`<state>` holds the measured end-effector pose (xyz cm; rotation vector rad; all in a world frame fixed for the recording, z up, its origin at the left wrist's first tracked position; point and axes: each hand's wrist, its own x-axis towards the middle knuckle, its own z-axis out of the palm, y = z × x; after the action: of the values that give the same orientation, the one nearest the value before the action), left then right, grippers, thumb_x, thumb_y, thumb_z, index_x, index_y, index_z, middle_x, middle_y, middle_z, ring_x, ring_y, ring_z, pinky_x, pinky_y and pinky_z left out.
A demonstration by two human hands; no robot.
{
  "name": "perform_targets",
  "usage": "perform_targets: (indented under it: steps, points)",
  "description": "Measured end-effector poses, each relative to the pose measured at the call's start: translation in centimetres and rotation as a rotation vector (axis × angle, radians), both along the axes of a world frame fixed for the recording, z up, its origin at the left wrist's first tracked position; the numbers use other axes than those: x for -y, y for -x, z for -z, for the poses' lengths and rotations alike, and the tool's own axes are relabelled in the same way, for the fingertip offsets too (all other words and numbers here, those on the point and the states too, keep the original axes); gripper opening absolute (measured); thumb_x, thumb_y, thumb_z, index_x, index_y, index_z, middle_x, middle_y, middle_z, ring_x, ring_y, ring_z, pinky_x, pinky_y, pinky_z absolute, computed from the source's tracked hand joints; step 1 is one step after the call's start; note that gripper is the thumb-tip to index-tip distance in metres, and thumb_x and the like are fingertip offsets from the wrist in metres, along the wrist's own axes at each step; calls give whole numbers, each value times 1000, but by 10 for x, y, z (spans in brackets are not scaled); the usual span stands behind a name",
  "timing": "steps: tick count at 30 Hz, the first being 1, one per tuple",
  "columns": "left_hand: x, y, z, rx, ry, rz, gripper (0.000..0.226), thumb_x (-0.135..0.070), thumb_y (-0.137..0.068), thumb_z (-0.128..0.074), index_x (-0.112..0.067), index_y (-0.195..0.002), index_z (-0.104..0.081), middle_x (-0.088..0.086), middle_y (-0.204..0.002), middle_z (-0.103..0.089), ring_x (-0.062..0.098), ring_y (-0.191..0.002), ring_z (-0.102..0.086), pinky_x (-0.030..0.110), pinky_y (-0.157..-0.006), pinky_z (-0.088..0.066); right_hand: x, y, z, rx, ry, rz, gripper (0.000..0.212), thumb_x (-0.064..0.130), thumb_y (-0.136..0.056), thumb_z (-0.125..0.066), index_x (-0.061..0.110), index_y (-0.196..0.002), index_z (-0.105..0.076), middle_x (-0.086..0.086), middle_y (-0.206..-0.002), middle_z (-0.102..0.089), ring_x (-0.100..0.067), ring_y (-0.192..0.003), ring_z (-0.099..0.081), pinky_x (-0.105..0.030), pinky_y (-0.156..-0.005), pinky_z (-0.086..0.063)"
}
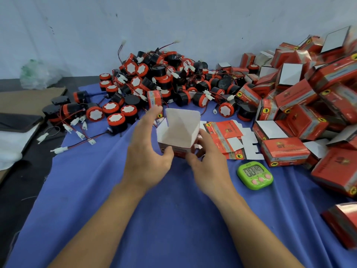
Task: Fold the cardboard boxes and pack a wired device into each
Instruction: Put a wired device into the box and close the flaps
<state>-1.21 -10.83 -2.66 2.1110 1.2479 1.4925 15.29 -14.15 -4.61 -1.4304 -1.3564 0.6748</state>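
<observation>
A small red cardboard box [178,132] with a white inside is held above the blue cloth, its top flaps standing open and nothing inside it. My left hand [148,149] grips its left side, thumb on the near wall and fingers behind. My right hand [207,157] holds its right near corner with curled fingers. A big pile of black and red round wired devices [154,84] with white connectors lies behind the box. Flat unfolded boxes [226,136] lie just right of it.
A heap of folded red boxes [301,105] fills the right side. A green timer [255,176] sits on the blue cloth [173,219] near my right hand. Brown cardboard [29,99] and a plastic bag [38,76] lie at far left, by the wall.
</observation>
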Motion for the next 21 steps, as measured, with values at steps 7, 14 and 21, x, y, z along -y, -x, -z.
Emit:
perform_targets:
  steps: [7, 14, 21]
  points:
    - [-21, 6, 18, -22, 509, 83, 66, -29, -56, -81, -53, -115, -61, -34, -105, -71, -6, -99, -67, 18, -77, -52, 1, -9, -6, 0, 42, -26, 62, 1, -91, -58, 42, -138, -53, 21, -109, -66, -1, -90, -62, -16, -72, -48]
    - [-27, 9, 18, -71, 584, 36, 54, -28, -72, -90, -57, -103, -56, -30, -97, -70, -12, -87, -61, 16, -68, -47, -65, -59, -58, 299, 60, 225, 50, 4, -91, -54, 24, -137, -57, 6, -120, -65, -8, -83, -58, -17, -70, -44]
    - [-29, 11, 16, -85, 606, 74, 57, -28, -72, -90, -63, -101, -55, -45, -99, -62, -14, -92, -60, 15, -69, -47, -152, -114, -53, 1251, 345, -27, 36, 8, -100, -50, 3, -135, -53, -16, -137, -50, -36, -119, -47, -44, -100, -40]
